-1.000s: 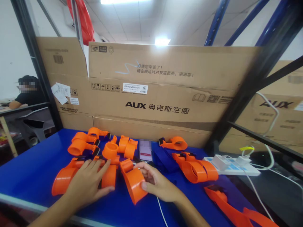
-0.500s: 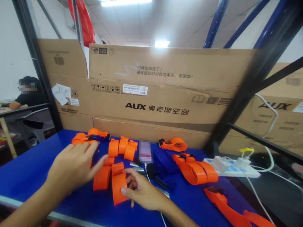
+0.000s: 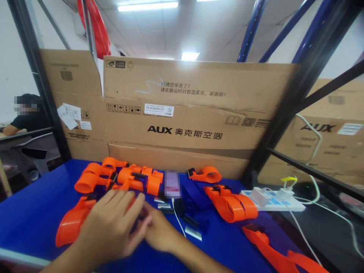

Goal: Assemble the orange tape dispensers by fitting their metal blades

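My left hand point(image 3: 115, 222) is in front at the lower middle, back toward me, its fingers bent and pressed together. Past its fingertips my right hand point(image 3: 159, 229) touches or overlaps it; its fingers are mostly hidden. A bit of orange shows behind the knuckles, but what lies between the hands is hidden. Beside my left wrist lies a rolled orange strap point(image 3: 69, 223) with a dark buckle. Behind the hands are more orange strap rolls, one at the left point(image 3: 87, 182) and one nearer the middle point(image 3: 129, 178).
A phone point(image 3: 172, 184) with a white cable lies behind the hands. Dark blue straps point(image 3: 197, 195), metal pieces point(image 3: 193, 233) and orange straps point(image 3: 236, 206) lie to the right, near a power strip point(image 3: 275, 200). Cardboard point(image 3: 182, 132) walls the back. A person point(image 3: 28, 113) sits far left.
My hands have come together, the left moving right and down. The orange roll my right hand was touching is now hidden behind them. Strap rolls at the left have come into view.
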`<control>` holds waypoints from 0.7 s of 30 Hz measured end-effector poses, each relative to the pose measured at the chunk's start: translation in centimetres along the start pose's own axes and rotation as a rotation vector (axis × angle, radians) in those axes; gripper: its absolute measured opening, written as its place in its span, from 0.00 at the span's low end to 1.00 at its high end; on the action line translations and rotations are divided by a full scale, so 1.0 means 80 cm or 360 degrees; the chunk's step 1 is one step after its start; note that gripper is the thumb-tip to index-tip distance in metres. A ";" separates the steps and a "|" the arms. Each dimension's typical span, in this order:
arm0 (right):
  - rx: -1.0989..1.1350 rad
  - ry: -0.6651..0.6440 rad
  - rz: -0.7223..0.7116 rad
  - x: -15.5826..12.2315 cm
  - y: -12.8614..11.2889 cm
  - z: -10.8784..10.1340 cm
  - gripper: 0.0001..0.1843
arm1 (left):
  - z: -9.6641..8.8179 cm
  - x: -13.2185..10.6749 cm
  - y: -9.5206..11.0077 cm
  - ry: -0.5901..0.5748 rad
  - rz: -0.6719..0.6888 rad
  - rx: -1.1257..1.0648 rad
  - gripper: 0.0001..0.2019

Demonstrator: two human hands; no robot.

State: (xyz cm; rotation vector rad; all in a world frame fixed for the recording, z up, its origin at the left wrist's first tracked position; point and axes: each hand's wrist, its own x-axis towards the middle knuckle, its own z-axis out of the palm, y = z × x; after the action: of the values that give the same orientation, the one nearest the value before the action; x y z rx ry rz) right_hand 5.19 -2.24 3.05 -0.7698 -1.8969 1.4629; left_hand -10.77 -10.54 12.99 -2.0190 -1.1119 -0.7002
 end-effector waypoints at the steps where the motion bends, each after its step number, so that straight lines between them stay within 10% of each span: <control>1: 0.0072 0.0073 -0.0001 -0.002 -0.002 -0.009 0.25 | 0.002 0.000 0.005 0.0018 0.0011 -0.0041 0.16; 9: 0.0594 0.0367 0.0004 -0.016 -0.037 -0.089 0.28 | 0.036 0.010 0.052 0.0182 0.0118 -0.0350 0.17; 21: 0.0150 0.0789 -0.0401 -0.005 -0.011 -0.134 0.21 | 0.096 0.044 0.088 -0.0082 -0.0165 -0.1086 0.25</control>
State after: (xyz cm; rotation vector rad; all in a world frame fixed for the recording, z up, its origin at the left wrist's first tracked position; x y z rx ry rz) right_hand 13.56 3.86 5.99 -0.7361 -1.4753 1.0764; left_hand -2.13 -5.40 8.70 -2.5599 -1.1067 -1.2111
